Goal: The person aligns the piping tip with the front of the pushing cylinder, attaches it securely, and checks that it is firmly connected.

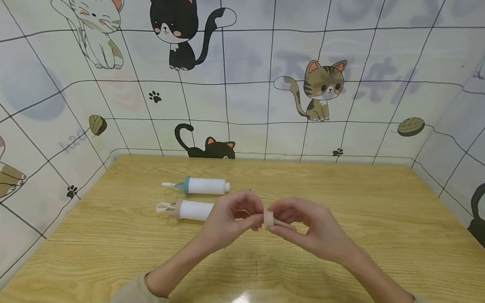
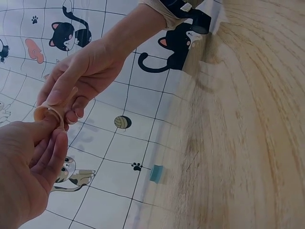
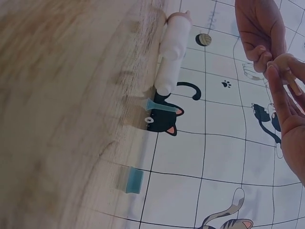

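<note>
Beige stemmed cap (image 1: pixel 268 221): probably light, stiff.
Rim (image 1: pixel 268 214): pinched by left hand (image 1: pixel 230 222) and right hand (image 1: pixel 323 230); best gripped here.
Stem (image 1: pixel 284 224): possibly fragile.

Wood-grain bench (image 1: pixel 373 207), teal-ended white tube (image 1: pixel 206 186), beige-ended white tube (image 1: pixel 195 210) near it, teal spool-shaped piece (image 3: pixel 135 180), slender flared teal piece (image 3: pixel 161 106)

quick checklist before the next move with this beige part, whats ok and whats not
1. Beige part in hand: ok, left hand and right hand both hold it.
2. A hand free for another piece: not ok, both are busy.
3. Beige part fully seated: cannot tell, fingers cover some of it.
4. Teal-ended tube and beige-ended tube at rest: ok, both lie on the table.
5. Teal ring within sight: ok, on the table.
</note>
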### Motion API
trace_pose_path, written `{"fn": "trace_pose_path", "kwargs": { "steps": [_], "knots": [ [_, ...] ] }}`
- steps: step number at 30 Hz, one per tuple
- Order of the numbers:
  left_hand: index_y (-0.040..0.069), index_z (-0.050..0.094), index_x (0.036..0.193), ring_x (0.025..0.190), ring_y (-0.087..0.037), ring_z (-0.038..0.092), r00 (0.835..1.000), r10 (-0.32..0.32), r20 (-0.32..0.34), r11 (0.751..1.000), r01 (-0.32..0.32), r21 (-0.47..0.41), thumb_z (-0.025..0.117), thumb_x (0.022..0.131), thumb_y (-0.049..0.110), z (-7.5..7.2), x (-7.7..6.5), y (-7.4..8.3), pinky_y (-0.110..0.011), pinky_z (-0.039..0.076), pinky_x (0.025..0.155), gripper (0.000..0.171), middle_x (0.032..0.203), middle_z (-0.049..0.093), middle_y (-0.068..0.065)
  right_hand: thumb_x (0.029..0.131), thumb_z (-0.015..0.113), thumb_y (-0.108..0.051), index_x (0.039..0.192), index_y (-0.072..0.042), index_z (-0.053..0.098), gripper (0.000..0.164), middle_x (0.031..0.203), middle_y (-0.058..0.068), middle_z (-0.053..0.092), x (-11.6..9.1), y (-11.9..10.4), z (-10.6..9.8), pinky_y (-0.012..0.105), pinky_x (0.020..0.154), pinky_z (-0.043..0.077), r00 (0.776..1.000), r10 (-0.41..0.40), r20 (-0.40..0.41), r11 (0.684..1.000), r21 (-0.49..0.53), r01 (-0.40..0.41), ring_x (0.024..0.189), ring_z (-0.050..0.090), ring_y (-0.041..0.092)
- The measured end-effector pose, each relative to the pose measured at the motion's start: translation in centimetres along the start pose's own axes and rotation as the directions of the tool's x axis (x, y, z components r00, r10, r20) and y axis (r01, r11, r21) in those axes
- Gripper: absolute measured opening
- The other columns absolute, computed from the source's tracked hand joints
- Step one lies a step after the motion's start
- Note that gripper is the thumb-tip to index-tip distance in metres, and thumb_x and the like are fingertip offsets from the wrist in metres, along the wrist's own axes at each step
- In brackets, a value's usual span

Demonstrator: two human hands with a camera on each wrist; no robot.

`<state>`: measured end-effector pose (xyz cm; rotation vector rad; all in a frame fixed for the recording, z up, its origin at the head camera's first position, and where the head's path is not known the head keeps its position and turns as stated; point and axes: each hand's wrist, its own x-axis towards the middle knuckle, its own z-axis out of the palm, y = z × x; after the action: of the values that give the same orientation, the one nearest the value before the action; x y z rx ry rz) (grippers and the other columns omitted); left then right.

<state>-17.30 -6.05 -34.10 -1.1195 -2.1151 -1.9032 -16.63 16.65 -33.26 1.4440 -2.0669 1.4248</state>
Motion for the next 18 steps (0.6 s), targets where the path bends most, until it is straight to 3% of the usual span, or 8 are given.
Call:
{"fn": "trace_pose_path", "kwargs": {
  "steps": [7,18],
  "knots": [
    [0.006,0.063,0.092,0.066,-0.016,0.063,1.0,-0.005,-0.012,1.0,0.005,0.008,0.073,0.089,-0.005,0.06,-0.08,0.01,-0.032,0.057,0.06,0.015,0.078,0.066,-0.005,0.083,0.076,0.011,0.118,-0.005,0.065,0.039,0.107,0.006,0.071,-0.02,0.07,0.22,0.032,0.076,0.06,1.0,0.001,-0.006,1.0,0.0,-0.001,0.092,0.073,0.017],
    [0.004,0.064,0.092,0.069,-0.014,0.064,0.999,0.012,-0.032,1.0,-0.011,0.029,0.075,0.087,-0.005,0.18,-0.16,0.11,-0.03,0.056,0.063,0.015,0.079,0.067,-0.008,0.083,0.075,0.012,0.117,-0.004,0.064,0.039,0.108,0.006,0.069,-0.11,0.06,0.43,0.034,0.079,0.059,1.0,-0.007,-0.018,1.0,0.006,0.008,0.095,0.071,0.019]
  ]
}}
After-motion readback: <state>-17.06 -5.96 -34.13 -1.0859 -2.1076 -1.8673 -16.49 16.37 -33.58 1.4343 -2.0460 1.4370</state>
